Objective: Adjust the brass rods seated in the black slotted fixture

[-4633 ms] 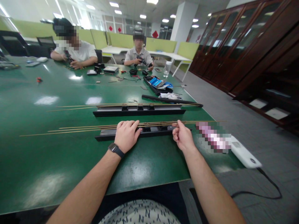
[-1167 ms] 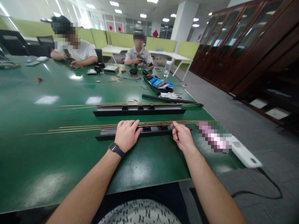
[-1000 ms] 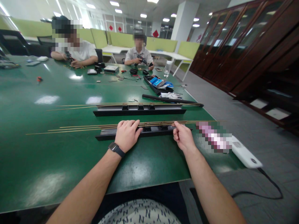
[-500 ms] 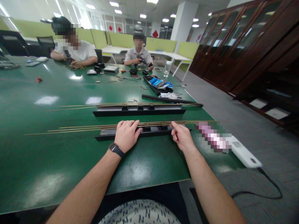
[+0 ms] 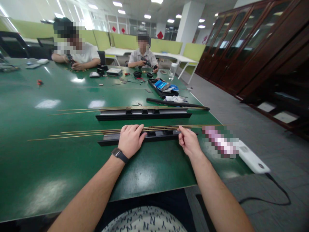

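A black rail [image 5: 156,139] with a silvery inside lies on the green table in front of me. Several thin brass-coloured rods [image 5: 79,132] run lengthwise along it and stick out past both ends. Wrapped over the rail and rods near its middle is my left hand [image 5: 131,137], thumb on the near side; its fingertips are partly hidden. At the rail's right part, my right hand [image 5: 188,140] has thumb and index finger pinched on one thin rod [image 5: 48,139], the one reaching furthest left. Its other fingers are curled in.
A second black rail [image 5: 145,116] with rods lies just beyond. Behind it are a black bar [image 5: 178,104], white gloves [image 5: 175,99] and an open black case [image 5: 154,87]. A white corded device [image 5: 252,158] rests at the right edge. Two people sit across the table.
My right hand has shifted slightly to the right, and the left end of the pinched rod has slid right with it. My left hand stays in place on the rail.
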`<state>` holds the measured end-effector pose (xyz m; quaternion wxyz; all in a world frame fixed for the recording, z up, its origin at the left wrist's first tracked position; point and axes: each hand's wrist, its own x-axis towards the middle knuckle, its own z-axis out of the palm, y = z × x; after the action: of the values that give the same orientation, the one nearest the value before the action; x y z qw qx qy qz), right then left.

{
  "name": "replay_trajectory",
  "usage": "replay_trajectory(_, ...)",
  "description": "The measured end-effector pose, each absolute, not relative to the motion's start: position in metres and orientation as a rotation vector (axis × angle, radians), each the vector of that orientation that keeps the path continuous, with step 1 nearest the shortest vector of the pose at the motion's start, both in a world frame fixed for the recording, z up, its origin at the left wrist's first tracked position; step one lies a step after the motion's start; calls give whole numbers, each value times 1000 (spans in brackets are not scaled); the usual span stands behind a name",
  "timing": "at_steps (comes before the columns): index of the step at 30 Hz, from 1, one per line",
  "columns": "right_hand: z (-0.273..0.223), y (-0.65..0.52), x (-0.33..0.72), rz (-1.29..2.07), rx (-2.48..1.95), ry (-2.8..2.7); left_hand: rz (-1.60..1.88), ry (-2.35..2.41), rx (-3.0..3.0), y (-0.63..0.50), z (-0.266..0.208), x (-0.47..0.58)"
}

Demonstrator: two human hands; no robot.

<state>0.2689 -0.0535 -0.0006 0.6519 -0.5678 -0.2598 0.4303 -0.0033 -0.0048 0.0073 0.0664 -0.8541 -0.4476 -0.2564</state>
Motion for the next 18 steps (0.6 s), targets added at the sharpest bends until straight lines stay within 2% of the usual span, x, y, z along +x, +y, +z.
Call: replay_trajectory(18,-2,-53,270,1009,-1293,-657,-777,-1360,-2580,-4,7,-2)
